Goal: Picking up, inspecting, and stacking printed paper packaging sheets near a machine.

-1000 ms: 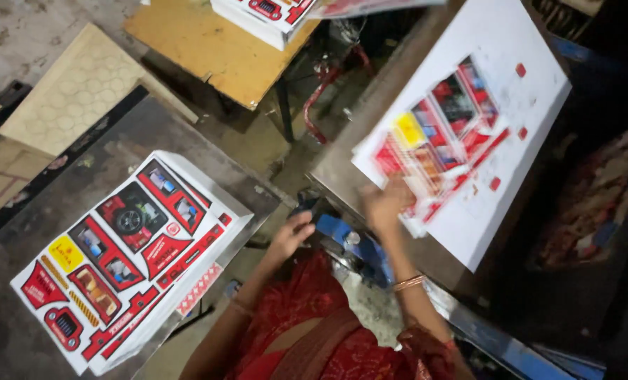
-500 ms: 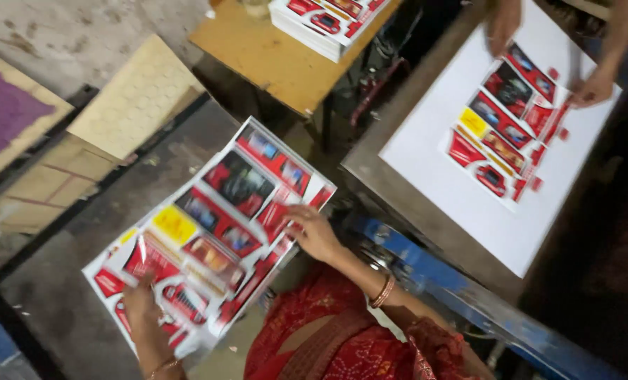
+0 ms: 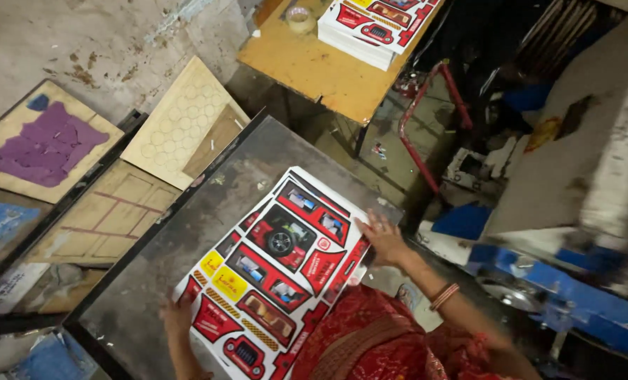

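1. Since 0.5 s ago, both hands have shifted along the printed sheet (image 3: 275,274) on the dark tabletop (image 3: 187,246).
2. Left hand (image 3: 177,317) fingers grip its lower-left edge.
3. Right hand (image 3: 383,238) fingers lie spread, pressing its right edge.

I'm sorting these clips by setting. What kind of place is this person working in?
Probably a small printing or box-making workshop. Both hands, left hand and right hand, hold a printed die-cut sheet on a dark metal table; a stack of similar sheets sits on a wooden table, and wooden die boards lie nearby.
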